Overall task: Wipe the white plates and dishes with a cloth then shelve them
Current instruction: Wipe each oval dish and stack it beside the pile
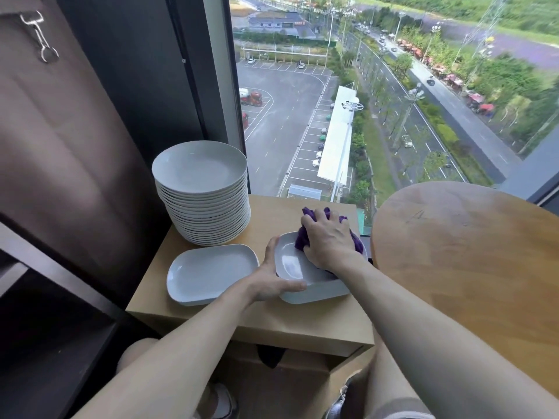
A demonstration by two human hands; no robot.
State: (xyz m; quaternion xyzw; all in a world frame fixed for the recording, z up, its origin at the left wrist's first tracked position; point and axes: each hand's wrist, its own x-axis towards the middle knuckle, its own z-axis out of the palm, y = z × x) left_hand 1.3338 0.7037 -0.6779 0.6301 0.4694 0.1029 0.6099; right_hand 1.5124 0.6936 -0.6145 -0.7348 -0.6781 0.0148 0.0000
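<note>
White dish [289,264], rectangular with rounded corners, sits at the lower centre of the frame on the wooden tabletop [273,214], seemingly on top of another like it. The right hand [328,238] presses a purple cloth [302,241] into it, fingers curled around the bunched fabric. The left hand [273,281] braces the dish's near left corner with thumb and forefinger spread straight along the rims. A second dish [211,273] lies just left, and a stack of round plates [201,189] stands behind it.

Bare forearms [181,343], bare knees [136,358]; greyish shorts hem [399,411], light sneakers [222,402]
</note>
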